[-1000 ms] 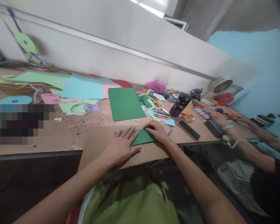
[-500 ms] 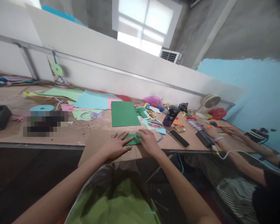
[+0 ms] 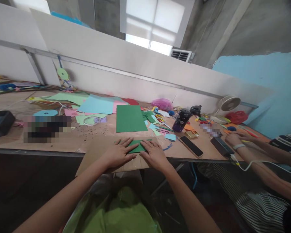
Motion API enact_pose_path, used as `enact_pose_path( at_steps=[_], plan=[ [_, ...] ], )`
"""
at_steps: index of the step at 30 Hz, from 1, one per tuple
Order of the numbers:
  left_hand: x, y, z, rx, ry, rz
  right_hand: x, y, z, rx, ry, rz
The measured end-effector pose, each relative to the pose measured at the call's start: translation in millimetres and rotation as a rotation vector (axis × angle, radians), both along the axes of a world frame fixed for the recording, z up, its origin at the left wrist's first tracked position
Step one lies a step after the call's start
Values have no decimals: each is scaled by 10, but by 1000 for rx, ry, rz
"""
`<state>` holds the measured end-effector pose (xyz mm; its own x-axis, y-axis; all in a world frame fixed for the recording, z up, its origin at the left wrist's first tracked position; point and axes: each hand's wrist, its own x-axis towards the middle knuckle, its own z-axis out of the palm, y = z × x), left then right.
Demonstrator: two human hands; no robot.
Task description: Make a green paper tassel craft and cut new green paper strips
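A small piece of green paper [image 3: 135, 147] lies on a brown cardboard sheet [image 3: 93, 150] at the table's front edge. Flat on its left part rests my left hand [image 3: 120, 152], fingers spread. My right hand [image 3: 155, 153] presses the right part with its fingers stretched out. Both palms cover much of the paper, so its full outline is hidden. Just beyond my hands is a larger green sheet [image 3: 131, 118], lying flat on the table.
Right of my hands are a phone [image 3: 191, 146], a dark bottle [image 3: 181, 120] and a black power adapter [image 3: 221, 147]. A co-worker's hands [image 3: 235, 140] are at the far right. Blue paper [image 3: 97, 104] and a tape ring [image 3: 91, 120] lie left; a black tray [image 3: 1, 123] stands further left.
My right hand has come down flatter and shifted toward my left hand on the green paper. My left hand stays nearly in place. The view has turned slightly.
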<state>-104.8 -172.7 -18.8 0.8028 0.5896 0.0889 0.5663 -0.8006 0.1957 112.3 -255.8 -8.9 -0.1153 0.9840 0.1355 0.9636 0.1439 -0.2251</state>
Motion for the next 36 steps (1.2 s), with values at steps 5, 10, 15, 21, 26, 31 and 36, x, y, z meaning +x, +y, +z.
enact_pose_path(
  at_steps=[5,10,15,21,26,31,36],
  plan=[
    [-4,-1,15,-9,14,13,105,-30,-16,-9,-25,-112],
    [-9,21,-34,14,2,-6,-9,-5,76,94,-72,-130],
    [-4,19,-46,16,20,2,-185,80,69,33,-19,43],
    [2,9,1,-7,12,-8,24,42,-2,-71,18,36],
    [4,6,32,-29,11,-4,233,-42,10,-121,13,-71],
    [7,-7,47,-21,18,6,131,-79,34,-55,-17,-81],
    [5,-7,34,-12,13,-5,7,-170,30,-63,7,81]
  ],
)
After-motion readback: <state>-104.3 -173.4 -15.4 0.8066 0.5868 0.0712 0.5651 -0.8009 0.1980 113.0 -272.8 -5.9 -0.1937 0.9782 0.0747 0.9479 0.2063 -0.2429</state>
